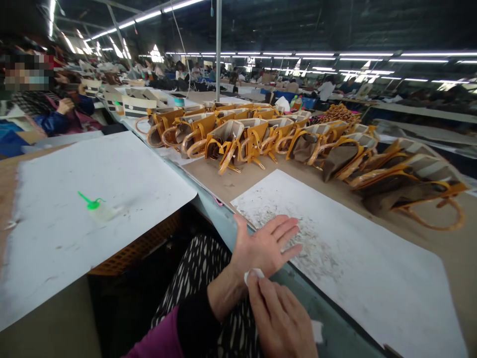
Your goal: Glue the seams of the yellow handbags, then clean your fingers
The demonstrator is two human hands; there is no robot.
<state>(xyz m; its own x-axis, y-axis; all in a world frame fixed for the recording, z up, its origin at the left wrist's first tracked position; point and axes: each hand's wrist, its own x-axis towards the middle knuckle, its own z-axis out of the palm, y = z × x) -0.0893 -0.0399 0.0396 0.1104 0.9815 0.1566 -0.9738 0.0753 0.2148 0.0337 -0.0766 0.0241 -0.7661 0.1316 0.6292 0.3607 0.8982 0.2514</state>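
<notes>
1. White scrap (254, 274): I am seeing this small pale piece lying against the heel of the left hand (265, 247), at the near edge of the table, just in front of the speckled white sheet (357, 268).
2. Left hand: it is hovering palm up over the near corner of that sheet, with the fingers spread flat and the thumb standing out to the side (nothing is pinched in it).
3. Right hand (280, 318): it is lying below the left one, its fingertips pressing the scrap against the left wrist; the fingers are lying close together, and I cannot tell whether they are truly gripping the scrap or only rubbing it.
4. Sleeve (164, 338): a magenta sleeve with a dark cuff is covering the left forearm, above a black-and-white patterned lap.
5. Second white sheet (93, 209): it is lying on the neighbouring table to the left, carrying a small clear bottle with a green nozzle (97, 206), well apart from both hands.
6. Handbags (261, 139): rows of tan-and-mustard bags are lying on their sides beyond the speckled sheet, running to the right edge of the view.
7. Other people (55, 109): they are sitting at the far left, along the same line of tables.
</notes>
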